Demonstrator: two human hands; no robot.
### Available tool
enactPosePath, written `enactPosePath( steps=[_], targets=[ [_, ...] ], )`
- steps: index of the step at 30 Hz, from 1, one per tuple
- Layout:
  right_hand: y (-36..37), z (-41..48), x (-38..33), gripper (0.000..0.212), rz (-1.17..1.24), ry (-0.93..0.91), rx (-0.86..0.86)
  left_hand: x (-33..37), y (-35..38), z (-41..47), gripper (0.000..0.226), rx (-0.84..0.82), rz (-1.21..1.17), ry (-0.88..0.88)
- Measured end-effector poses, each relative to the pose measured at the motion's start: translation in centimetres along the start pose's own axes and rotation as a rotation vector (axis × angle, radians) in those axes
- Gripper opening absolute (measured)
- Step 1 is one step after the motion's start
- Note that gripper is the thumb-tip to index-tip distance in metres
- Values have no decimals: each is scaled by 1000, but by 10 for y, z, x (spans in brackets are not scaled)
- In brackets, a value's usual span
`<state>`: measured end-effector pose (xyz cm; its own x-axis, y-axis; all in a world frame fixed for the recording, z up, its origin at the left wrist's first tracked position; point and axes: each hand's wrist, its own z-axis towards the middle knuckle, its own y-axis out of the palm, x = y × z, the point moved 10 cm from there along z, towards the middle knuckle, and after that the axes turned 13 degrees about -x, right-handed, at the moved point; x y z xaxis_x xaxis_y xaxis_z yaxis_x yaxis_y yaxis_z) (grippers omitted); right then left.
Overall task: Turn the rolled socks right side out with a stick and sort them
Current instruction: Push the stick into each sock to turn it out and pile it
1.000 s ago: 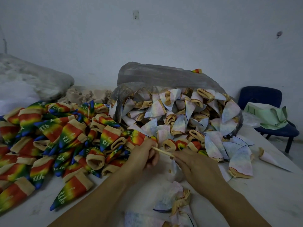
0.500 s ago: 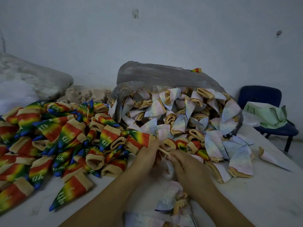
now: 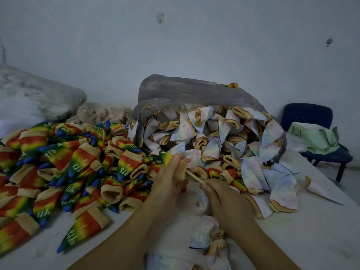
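The scene is dim and flat, with a cool bluish-grey cast over the wall [image 3: 194, 45] and no clear light source; the light seems to come softly from above, though that is hard to judge. Shadows are faint, only a weak darkening under the forearms on the tabletop [image 3: 321, 230]. No glare shows, save a dull sheen on the plastic bag [image 3: 185, 90]. Wide-angle bending curves the tabletop's right edge. Detail is soft and grainy, most at the left corners.

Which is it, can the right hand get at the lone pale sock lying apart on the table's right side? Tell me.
Probably yes: the lone pale sock lies apart on bare table, nothing covering it, but the right hand holds the stick.
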<state>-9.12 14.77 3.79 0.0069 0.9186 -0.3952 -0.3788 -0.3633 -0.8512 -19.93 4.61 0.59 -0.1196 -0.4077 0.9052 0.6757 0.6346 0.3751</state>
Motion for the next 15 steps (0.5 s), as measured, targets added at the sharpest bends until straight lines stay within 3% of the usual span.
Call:
enactPosePath(
  steps=[2,6,10,15],
  targets=[
    [-4,-2,0,18,-8,-12,9,1,-6,-1,52,53,-46,14],
    [-8,0,-1,19,-63,-60,-49,1,-17,-2,28,111,-46,-6],
    [-27,1,-6,17,-207,-110,-6,9,-18,2,47,72,72,41],
    [-33,-3,-21,12,-260,-123,-2,6,-25,3,57,144,172,-4]
  ],
)
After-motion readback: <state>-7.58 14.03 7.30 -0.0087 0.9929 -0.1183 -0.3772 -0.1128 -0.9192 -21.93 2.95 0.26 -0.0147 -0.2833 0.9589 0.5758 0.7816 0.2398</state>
